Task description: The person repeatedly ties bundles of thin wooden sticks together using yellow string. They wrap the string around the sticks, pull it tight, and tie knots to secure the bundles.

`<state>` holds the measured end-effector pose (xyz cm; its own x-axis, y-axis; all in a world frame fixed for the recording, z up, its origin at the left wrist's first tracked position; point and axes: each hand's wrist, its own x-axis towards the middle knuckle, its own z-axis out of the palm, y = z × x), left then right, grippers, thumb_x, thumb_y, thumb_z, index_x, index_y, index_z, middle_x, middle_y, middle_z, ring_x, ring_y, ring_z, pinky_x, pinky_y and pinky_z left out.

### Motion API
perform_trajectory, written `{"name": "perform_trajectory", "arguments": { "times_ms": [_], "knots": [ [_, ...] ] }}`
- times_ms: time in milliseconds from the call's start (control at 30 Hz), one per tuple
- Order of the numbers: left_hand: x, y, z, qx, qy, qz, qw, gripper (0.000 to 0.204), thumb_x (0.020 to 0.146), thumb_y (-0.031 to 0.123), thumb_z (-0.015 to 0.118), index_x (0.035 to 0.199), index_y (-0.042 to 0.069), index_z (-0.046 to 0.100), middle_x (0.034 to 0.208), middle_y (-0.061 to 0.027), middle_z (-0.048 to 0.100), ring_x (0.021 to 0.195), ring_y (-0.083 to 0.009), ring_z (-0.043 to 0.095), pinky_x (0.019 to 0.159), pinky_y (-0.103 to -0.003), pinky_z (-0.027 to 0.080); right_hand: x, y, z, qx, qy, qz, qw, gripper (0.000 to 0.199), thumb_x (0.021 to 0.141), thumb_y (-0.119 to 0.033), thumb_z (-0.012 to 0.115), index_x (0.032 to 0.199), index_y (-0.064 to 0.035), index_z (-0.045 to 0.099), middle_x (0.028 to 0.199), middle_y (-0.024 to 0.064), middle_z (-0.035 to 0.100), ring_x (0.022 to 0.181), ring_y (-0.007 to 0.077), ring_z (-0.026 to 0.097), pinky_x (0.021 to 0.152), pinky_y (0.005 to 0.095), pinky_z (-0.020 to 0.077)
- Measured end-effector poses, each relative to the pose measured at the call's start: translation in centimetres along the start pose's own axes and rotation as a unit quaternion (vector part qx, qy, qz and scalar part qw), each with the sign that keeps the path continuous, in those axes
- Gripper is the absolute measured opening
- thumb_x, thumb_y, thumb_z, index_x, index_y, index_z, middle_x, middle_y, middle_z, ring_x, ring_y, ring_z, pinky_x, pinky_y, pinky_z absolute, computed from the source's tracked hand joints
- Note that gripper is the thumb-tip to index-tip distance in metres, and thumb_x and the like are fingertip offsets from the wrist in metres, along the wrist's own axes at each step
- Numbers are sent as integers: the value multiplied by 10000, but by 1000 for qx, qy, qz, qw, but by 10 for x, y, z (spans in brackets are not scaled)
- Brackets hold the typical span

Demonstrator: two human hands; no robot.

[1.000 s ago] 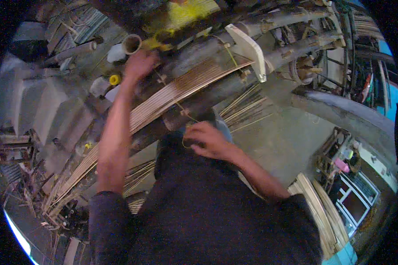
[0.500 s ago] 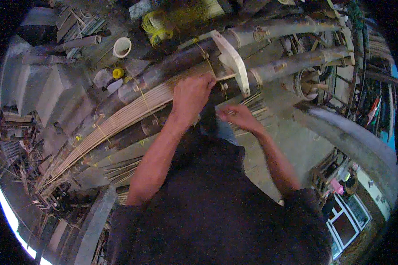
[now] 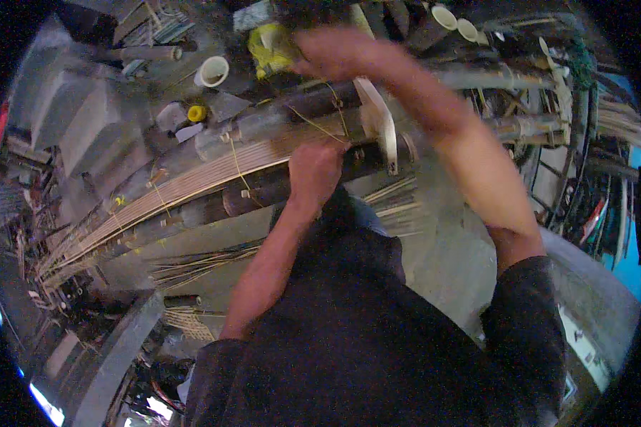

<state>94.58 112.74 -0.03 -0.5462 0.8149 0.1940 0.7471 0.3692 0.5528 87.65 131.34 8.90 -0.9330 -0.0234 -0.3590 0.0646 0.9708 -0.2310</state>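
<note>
Several thin ties (image 3: 238, 167) cross the slats (image 3: 263, 151) toward my left; lashing beside the white end piece (image 3: 382, 121) appears unfinished. My left hand (image 3: 317, 167) closes on yellow cord (image 3: 318, 123); my right hand (image 3: 320, 53) (blurred, grip not determinable) is near the yellow bundle (image 3: 267, 53).

Wood strips (image 3: 263, 157): no writing or numbers can be read on them.
Yellow twine (image 3: 267, 53): blurred, nothing legible.
Pale board (image 3: 379, 121): a small dark mark near the lower end, too small to read.
White cup (image 3: 205, 74): no readable label.
Yellow roll (image 3: 196, 113): no readable print.
Dark shirt (image 3: 335, 341): no legible lettering.
Blue sheet (image 3: 637, 192): no readable sign.
</note>
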Motion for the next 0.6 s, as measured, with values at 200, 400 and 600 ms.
{"name": "perform_trajectory", "arguments": {
  "times_ms": [200,400,600],
  "knots": [
    [-25,-19,21,-167,-16,-89,982,131,856,227,603,882,105,645,800,-143,661,728,-350,644,604,-470,509,-72,-34,60,670,179,-27,720,322,896,-237,568,1172,-74,542,875,46,624,861,195,622,763,354,495],
    [31,5,-21,-291,-125,-128,940,218,929,267,548,914,69,638,808,-102,669,769,-258,662,672,-382,509,-154,-96,190,261,-77,-4,962,330,878,-230,519,1191,-126,522,742,169,646,673,369,649,633,509,524],
    [151,-51,15,-429,-90,-293,850,295,886,354,551,831,65,571,697,-18,504,601,-155,492,561,-313,405,-166,-100,212,242,-20,34,970,345,790,-179,606,1130,-134,566,721,138,643,663,383,629,615,499,516]
  ]
}}
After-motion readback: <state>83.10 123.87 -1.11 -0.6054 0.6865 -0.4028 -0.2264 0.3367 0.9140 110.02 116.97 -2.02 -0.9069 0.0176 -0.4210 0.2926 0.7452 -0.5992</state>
